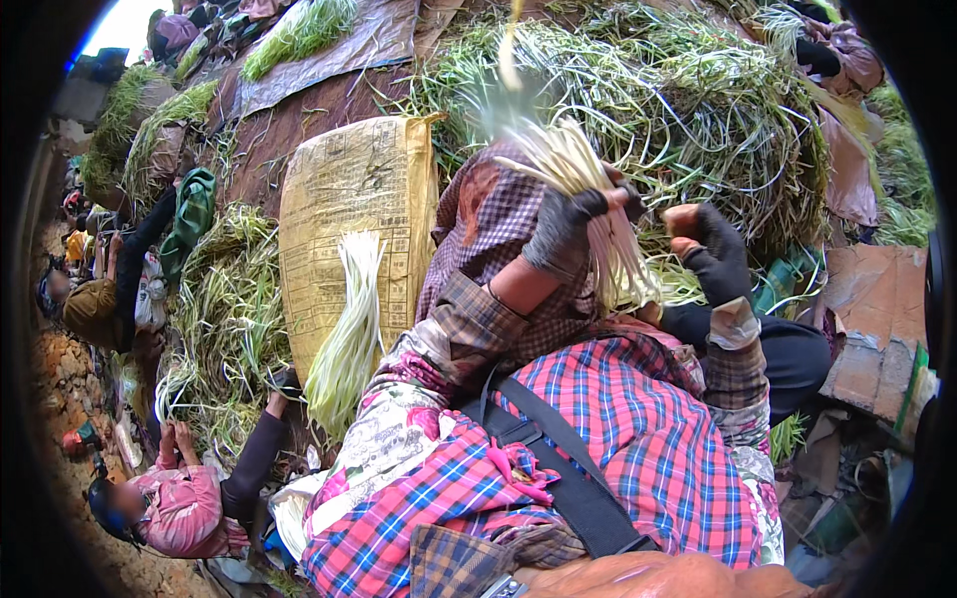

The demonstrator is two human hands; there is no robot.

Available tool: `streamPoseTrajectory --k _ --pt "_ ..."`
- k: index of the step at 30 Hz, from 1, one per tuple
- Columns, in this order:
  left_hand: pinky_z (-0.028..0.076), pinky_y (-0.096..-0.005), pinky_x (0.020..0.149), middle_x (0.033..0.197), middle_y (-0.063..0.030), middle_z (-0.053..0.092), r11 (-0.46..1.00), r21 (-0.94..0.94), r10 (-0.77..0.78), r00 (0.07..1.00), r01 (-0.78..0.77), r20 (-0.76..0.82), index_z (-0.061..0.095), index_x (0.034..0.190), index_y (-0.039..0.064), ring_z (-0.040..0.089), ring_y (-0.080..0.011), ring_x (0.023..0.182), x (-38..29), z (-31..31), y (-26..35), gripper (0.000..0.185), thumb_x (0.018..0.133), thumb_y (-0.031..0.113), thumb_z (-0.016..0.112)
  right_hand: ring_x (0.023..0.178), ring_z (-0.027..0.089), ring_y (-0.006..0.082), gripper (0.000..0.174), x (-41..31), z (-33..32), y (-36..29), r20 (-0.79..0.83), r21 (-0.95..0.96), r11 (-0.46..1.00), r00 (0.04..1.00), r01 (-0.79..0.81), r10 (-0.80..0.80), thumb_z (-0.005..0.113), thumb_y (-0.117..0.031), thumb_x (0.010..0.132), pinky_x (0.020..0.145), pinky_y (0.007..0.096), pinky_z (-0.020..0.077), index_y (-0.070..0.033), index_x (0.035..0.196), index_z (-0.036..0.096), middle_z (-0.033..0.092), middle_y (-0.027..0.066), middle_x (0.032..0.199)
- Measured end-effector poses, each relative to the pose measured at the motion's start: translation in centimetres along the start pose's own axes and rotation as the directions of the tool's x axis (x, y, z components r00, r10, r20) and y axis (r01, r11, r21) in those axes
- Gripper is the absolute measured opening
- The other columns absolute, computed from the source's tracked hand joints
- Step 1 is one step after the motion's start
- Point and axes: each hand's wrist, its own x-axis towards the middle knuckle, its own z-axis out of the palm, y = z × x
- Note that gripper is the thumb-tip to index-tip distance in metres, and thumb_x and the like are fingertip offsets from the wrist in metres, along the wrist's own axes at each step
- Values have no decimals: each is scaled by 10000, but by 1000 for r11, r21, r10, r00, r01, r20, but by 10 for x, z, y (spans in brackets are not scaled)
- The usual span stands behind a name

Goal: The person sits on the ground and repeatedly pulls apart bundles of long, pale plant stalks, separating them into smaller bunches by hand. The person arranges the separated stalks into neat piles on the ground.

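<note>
My left hand (572, 224), in a grey fingerless glove, grips a bundle of pale stems (564, 157) above my lap. To its right is my right hand (706, 247), in a dark fingerless glove with its fingers curled; whether it holds anything does not show. A blurred yellowish strand (510, 60) hangs above the bundle. Checked cloth (478, 247) covers my lap below my left hand. A long bundle of pale stalks with green ends (351, 329) lies on a yellow printed woven sack (306, 217) to the left.
A large heap of green and whitish stalks (718, 134) lies ahead, with another heap (232, 299) left of the sack. A person in pink (183, 508) works at the lower left, another in brown (93, 310) farther up. Flattened cardboard (875, 321) lies at the right.
</note>
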Motion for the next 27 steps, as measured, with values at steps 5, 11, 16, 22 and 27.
streamPoseTrajectory --k 5,11,16,22,27 --pt "498 -366 721 879 -92 570 998 59 29 992 -22 -122 488 1088 40 583 -231 791 6 -6 -9 371 748 80 631 726 578 111 184 -14 34 -18 92 -66 990 989 121 -114 642 -46 776 655 251 468 5 940 576 601 49 822" --pt "497 -360 735 957 -110 591 962 -214 -168 986 168 19 484 1117 35 588 -239 863 -8 6 -10 359 787 116 599 608 594 247 273 -7 51 0 1 -445 865 966 231 -257 697 -140 734 517 325 457 -11 915 539 552 117 778" --pt "493 -351 738 990 -107 592 963 -211 -154 985 168 84 483 1127 19 588 -238 871 -7 -2 -21 334 823 132 563 630 577 335 261 0 56 12 -29 -473 834 941 285 -338 684 -146 722 538 373 448 -6 887 537 545 151 768" --pt "493 -348 756 988 -113 588 955 -192 -230 973 228 13 498 1127 19 592 -246 890 -9 0 -20 340 813 117 586 570 557 195 135 1 44 33 -13 -175 950 965 257 -263 643 -68 761 519 317 438 9 822 550 559 106 695" --pt "476 -327 792 952 -84 603 985 -21 -174 985 173 -9 539 1084 28 588 -209 874 -5 -5 -20 329 776 98 633 521 496 70 117 -6 23 5 112 279 927 967 -252 229 632 -108 794 482 190 404 -19 791 556 552 19 692"
